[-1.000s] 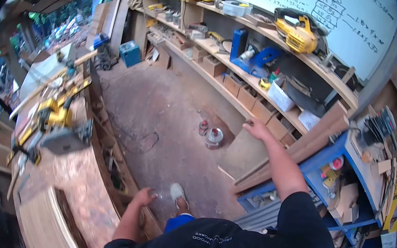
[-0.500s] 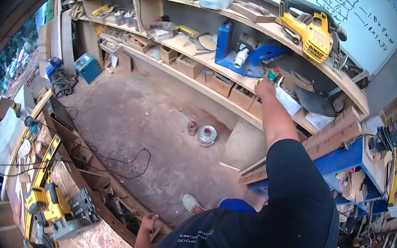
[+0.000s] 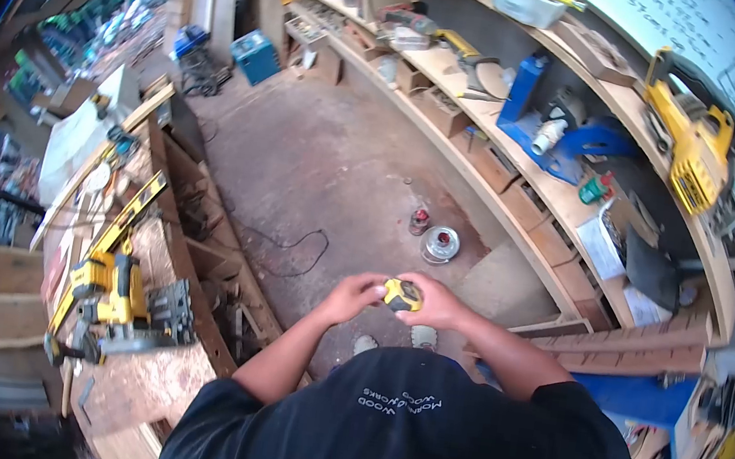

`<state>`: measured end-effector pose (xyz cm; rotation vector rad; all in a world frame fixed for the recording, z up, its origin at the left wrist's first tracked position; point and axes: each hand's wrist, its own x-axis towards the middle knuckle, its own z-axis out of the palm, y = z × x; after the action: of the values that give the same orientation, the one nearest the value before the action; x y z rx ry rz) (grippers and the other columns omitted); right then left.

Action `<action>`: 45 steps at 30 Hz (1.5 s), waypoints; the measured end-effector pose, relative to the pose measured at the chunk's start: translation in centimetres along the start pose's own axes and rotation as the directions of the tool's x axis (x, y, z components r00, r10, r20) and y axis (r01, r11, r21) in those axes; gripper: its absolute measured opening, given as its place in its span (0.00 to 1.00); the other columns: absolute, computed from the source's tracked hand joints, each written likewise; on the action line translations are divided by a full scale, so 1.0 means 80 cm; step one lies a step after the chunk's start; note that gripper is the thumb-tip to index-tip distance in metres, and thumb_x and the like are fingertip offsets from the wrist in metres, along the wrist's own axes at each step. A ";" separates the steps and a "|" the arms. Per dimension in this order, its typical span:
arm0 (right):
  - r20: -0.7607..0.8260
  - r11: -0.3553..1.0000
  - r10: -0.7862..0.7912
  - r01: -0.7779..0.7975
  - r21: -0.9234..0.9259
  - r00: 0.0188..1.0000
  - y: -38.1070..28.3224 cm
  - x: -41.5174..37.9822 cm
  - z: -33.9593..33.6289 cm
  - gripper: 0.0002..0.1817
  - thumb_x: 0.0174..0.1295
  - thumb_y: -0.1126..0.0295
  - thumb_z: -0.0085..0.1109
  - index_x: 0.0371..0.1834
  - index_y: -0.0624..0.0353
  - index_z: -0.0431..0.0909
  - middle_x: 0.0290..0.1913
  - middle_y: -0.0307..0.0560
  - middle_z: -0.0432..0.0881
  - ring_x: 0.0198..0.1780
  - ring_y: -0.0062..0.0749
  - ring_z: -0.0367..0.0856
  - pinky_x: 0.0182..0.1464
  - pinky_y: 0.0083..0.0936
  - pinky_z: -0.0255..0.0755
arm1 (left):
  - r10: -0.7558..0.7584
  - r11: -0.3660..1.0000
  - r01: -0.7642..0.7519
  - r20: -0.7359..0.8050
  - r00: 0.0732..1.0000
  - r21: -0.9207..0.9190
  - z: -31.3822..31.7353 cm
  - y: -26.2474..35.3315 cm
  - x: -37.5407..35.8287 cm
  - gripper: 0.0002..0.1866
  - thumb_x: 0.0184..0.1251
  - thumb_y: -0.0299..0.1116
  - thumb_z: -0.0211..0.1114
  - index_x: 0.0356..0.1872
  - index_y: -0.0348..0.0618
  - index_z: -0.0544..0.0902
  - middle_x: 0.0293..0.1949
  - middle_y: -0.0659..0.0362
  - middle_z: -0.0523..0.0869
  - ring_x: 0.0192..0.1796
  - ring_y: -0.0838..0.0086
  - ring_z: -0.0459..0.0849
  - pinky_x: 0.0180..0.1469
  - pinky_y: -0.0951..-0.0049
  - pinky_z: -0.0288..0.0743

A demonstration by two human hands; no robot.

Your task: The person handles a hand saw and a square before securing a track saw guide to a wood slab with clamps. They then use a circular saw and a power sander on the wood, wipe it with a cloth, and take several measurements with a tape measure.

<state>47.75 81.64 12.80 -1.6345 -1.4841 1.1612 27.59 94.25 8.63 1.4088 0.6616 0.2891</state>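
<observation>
A small yellow and black tape measure (image 3: 402,295) is held up in front of my chest, above the floor. My right hand (image 3: 432,302) is wrapped round it from the right side. My left hand (image 3: 354,298) is at its left edge, with the fingers bent together and the fingertips against or very close to it; what they pinch, if anything, is too small to make out.
Left, a workbench (image 3: 155,387) bears a yellow circular saw (image 3: 116,295) and a yellow level (image 3: 152,194). A jar (image 3: 420,221) and a metal can (image 3: 441,245) stand on the floor. Shelves (image 3: 563,208) with tools, including a yellow saw (image 3: 702,160), run along the wall.
My right hand has come back from the shelf and now holds the tape measure. My left hand has risen from beside the workbench to meet it. The view has turned.
</observation>
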 end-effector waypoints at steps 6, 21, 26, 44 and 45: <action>0.000 0.991 -0.020 0.020 -0.134 1.000 0.016 0.021 -0.007 0.40 0.45 0.55 0.72 0.63 0.56 0.66 0.58 0.55 0.72 0.54 0.51 0.78 0.57 0.39 0.72 | 0.000 0.994 0.018 -0.155 0.988 0.109 0.035 -0.001 0.024 0.17 0.57 0.23 0.72 0.43 0.38 0.73 0.37 0.61 0.81 0.42 0.79 0.81 0.44 0.75 0.78; 0.108 0.803 -0.430 0.325 0.500 0.896 -0.006 0.037 -0.068 0.37 0.57 0.60 0.70 0.66 0.63 0.63 0.62 0.49 0.72 0.62 0.32 0.72 0.61 0.30 0.68 | 0.220 0.673 -0.457 -0.433 0.874 -0.581 0.146 0.055 -0.003 0.25 0.66 0.32 0.67 0.61 0.42 0.68 0.53 0.57 0.80 0.55 0.69 0.80 0.57 0.62 0.76; 0.230 0.911 -0.407 0.372 0.179 0.884 -0.011 0.031 -0.081 0.35 0.54 0.63 0.70 0.64 0.61 0.65 0.58 0.53 0.75 0.60 0.38 0.75 0.60 0.33 0.69 | 0.137 0.972 -0.225 -0.630 0.764 -0.062 0.133 0.065 -0.015 0.13 0.68 0.33 0.65 0.48 0.35 0.79 0.43 0.61 0.81 0.45 0.78 0.80 0.46 0.75 0.77; 0.339 0.678 -0.228 0.399 -0.617 0.913 0.015 0.035 -0.101 0.30 0.58 0.48 0.61 0.62 0.46 0.70 0.49 0.57 0.75 0.56 0.53 0.75 0.51 0.45 0.73 | -0.083 0.889 -0.237 -0.645 0.760 -0.393 0.050 -0.013 -0.103 0.32 0.57 0.18 0.67 0.64 0.40 0.67 0.48 0.60 0.76 0.46 0.79 0.78 0.49 0.77 0.75; 0.344 0.671 -0.235 0.408 -0.619 0.909 0.016 0.039 -0.100 0.30 0.58 0.48 0.61 0.62 0.46 0.70 0.49 0.57 0.75 0.56 0.53 0.75 0.51 0.45 0.73 | -0.123 0.902 -0.196 -0.664 0.738 -0.385 0.052 -0.015 -0.104 0.36 0.56 0.18 0.66 0.68 0.39 0.64 0.49 0.60 0.75 0.47 0.78 0.78 0.51 0.77 0.75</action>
<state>55.42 85.32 14.35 -1.5817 -2.4628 0.6352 23.18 86.05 9.68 0.8521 1.0879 0.9628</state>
